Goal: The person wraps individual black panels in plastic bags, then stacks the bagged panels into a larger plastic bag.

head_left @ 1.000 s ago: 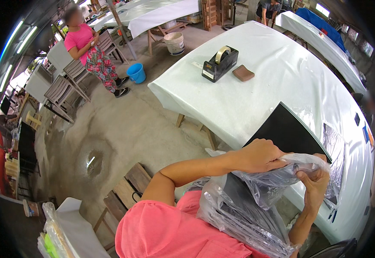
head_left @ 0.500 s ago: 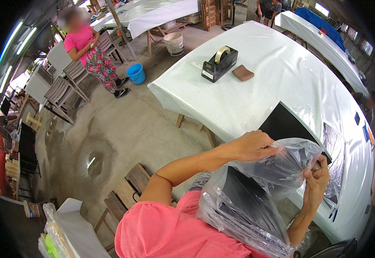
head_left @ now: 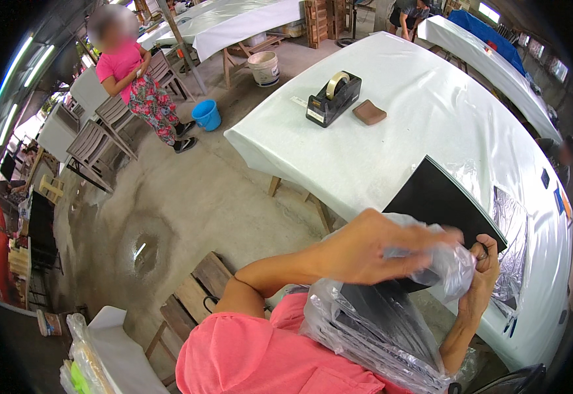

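Note:
A clear plastic bag [head_left: 456, 268] is bunched up between my two hands in front of my chest. My right hand [head_left: 478, 276] pinches its far end, fingers curled in. My left hand [head_left: 372, 248] is blurred by motion, with the plastic caught between its thumb and stretched fingers. Lower down, clear plastic covers a dark flat panel [head_left: 386, 315] lying against my lap; whether this is the same sheet of plastic I cannot tell. Just past my hands a black flat panel [head_left: 434, 190] rests at the table's near edge, partly hidden by my left hand.
On the white-covered table [head_left: 418, 85] stand a black tape dispenser [head_left: 332, 102] and a brown curved block [head_left: 369, 112]. Silvery plastic [head_left: 511, 243] lies right of the panel. A wooden bench [head_left: 198, 285] is at my left. Beyond, a person [head_left: 129, 72] stands by a blue bucket [head_left: 206, 115].
My left hand has swung toward my right hand, over the bag. The raised, spread part of the bag is now gathered into a smaller bunch, uncovering more of the black panel behind.

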Demonstrator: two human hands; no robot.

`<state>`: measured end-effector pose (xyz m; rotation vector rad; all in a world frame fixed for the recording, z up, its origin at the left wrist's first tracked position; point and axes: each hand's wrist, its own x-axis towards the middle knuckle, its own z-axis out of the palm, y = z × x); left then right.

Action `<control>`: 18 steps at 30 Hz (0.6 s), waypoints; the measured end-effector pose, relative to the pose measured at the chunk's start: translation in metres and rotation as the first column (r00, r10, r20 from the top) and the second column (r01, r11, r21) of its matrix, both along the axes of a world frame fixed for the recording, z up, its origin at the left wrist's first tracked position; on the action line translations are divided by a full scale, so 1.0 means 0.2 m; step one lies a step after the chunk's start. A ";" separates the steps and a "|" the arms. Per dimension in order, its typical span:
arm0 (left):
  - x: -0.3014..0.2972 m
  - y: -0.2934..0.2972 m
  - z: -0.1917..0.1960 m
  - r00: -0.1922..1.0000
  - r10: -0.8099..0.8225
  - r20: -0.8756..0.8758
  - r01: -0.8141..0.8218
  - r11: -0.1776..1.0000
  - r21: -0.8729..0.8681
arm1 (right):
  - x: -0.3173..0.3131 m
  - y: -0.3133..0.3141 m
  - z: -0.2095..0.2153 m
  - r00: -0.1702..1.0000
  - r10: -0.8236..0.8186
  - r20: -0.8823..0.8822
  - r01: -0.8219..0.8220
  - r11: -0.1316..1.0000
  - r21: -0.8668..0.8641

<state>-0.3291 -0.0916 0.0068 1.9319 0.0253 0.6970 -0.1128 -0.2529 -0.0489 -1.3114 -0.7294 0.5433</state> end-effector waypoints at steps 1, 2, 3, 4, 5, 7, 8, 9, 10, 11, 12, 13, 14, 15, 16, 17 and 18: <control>-0.04 0.00 0.03 0.953 -0.300 -0.028 0.293 0.944 -0.153 | -0.01 0.00 0.00 0.999 -0.022 -0.040 0.022 1.000 -0.004; -0.03 0.00 0.01 0.953 -0.303 -0.028 0.295 0.943 -0.153 | -0.01 0.00 0.01 0.996 -0.047 -0.080 0.046 0.999 -0.009; -0.02 0.01 -0.04 0.827 -0.562 -0.025 0.556 0.824 -0.111 | -0.04 0.02 0.03 0.993 -0.044 -0.111 0.042 0.999 -0.022; -0.01 0.00 -0.06 0.733 -0.676 -0.077 0.676 0.736 -0.036 | -0.05 0.03 0.02 0.993 -0.040 -0.114 0.038 0.999 -0.019; 0.01 -0.01 -0.08 0.620 -0.773 -0.134 0.782 0.622 0.026 | -0.05 0.04 0.01 0.995 0.003 -0.104 -0.006 1.000 -0.021; 0.06 -0.02 -0.11 0.744 -0.584 -0.325 0.657 0.729 0.192 | -0.08 0.05 0.02 0.992 0.072 -0.102 -0.073 0.997 -0.002; 0.09 -0.02 -0.13 0.825 -0.331 -0.458 0.519 0.766 0.379 | -0.08 0.05 0.02 0.992 0.069 -0.101 -0.069 0.998 -0.002; 0.12 -0.01 -0.18 0.825 -0.333 -0.456 0.519 0.765 0.381 | -0.08 0.04 0.01 0.990 0.110 -0.089 -0.110 0.994 0.007; 0.14 0.01 -0.25 0.945 -0.164 -0.283 0.274 0.870 0.411 | -0.08 0.04 0.01 0.985 0.155 -0.079 -0.154 0.988 0.018; 0.16 0.02 -0.29 0.994 0.033 -0.104 0.011 0.920 0.392 | -0.09 0.03 0.01 0.984 0.157 -0.079 -0.156 0.988 0.019; 0.19 0.01 -0.30 0.994 0.032 -0.104 0.012 0.920 0.392 | -0.10 0.03 0.02 0.978 0.159 -0.136 -0.161 0.987 -0.003; 0.20 0.01 -0.30 0.999 0.033 -0.041 -0.017 0.938 0.347 | -0.12 0.03 0.02 0.968 0.160 -0.193 -0.168 0.985 -0.025; 0.22 0.01 -0.31 0.999 0.039 0.023 -0.044 0.953 0.301 | -0.15 0.05 0.03 0.968 0.161 -0.194 -0.169 0.985 -0.025; 0.23 0.00 -0.30 0.999 0.036 0.022 -0.041 0.953 0.300 | -0.19 0.07 0.04 0.968 0.170 -0.186 -0.174 0.985 -0.006; 0.23 -0.02 -0.29 0.991 -0.066 -0.119 0.089 0.977 0.195 | -0.21 0.08 0.04 0.968 0.180 -0.178 -0.180 0.984 0.012; 0.24 -0.04 -0.28 0.952 -0.180 -0.247 0.203 0.976 0.073 | -0.20 0.09 0.03 0.969 0.208 -0.137 -0.204 0.978 0.040; 0.25 -0.06 -0.29 0.922 -0.242 -0.301 0.255 0.967 0.005 | -0.20 0.10 0.01 0.969 0.207 -0.137 -0.203 0.978 0.040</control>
